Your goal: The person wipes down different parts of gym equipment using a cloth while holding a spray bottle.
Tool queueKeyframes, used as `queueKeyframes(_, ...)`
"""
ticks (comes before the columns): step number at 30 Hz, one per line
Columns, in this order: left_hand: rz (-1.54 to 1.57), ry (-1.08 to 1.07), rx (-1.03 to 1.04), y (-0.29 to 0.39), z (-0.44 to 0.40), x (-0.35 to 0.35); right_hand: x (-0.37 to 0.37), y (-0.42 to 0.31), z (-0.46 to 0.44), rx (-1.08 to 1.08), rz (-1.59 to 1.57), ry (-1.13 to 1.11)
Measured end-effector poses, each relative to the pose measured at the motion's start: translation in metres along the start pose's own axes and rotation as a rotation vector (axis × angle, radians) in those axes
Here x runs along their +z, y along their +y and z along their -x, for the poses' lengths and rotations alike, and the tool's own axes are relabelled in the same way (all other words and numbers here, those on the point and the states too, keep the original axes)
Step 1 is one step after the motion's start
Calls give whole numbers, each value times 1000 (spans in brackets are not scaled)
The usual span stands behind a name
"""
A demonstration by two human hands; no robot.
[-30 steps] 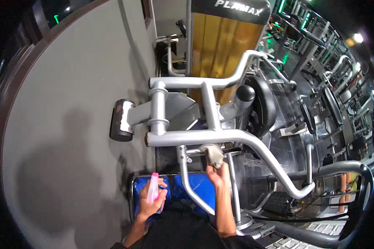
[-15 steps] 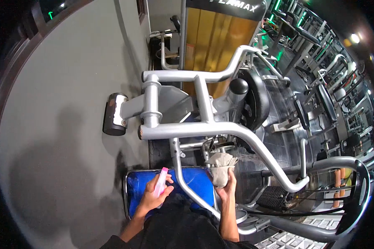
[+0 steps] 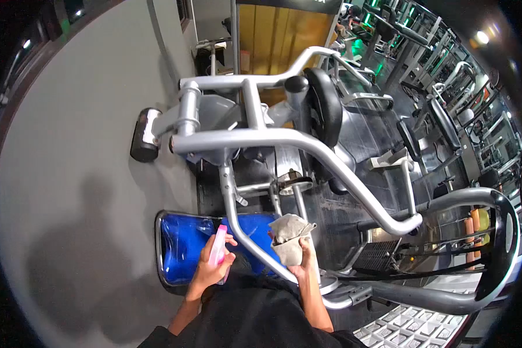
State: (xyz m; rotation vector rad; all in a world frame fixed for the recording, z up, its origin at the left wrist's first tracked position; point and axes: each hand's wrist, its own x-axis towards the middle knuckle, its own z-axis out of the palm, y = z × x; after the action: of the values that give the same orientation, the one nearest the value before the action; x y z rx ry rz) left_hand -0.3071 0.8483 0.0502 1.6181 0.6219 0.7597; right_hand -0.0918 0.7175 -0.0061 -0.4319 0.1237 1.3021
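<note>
My left hand (image 3: 206,268) is closed around a pink spray bottle (image 3: 217,248), held upright in front of my body. A crumpled beige cloth (image 3: 287,243) is in my right hand (image 3: 308,261), with the thumb along its side. Behind both hands lies a blue pad (image 3: 182,246) in a dark frame, near the wall. The silver tubular frame (image 3: 243,138) of an exercise machine rises just beyond my hands, and one of its curved tubes passes between them.
A black roller pad (image 3: 145,135) juts from the machine toward the grey wall (image 3: 69,145) on the left. Its black round pad (image 3: 323,107) stands at centre. Thick grey tubing (image 3: 429,298) curves at lower right. Other gym machines fill the right background.
My view has shifted, so the machine sits higher and further left. The cloth has moved slightly left and looks more opened out. Both hands keep their hold.
</note>
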Motion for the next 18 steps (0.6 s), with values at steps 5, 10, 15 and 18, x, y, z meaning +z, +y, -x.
queueKeyframes(5,77,93,32,-12,62,51,-24,-30,54,45,2,-102)
queueKeyframes(10,236,171,-46,-22,127,97,-51,-48,108,73,63,-85)
queueKeyframes(15,196,360,71,-4,177,110,-87,-40,128,144,42,-106)
queueKeyframes(18,222,490,-5,-7,211,111,-93,-28,131,251,58,-81)
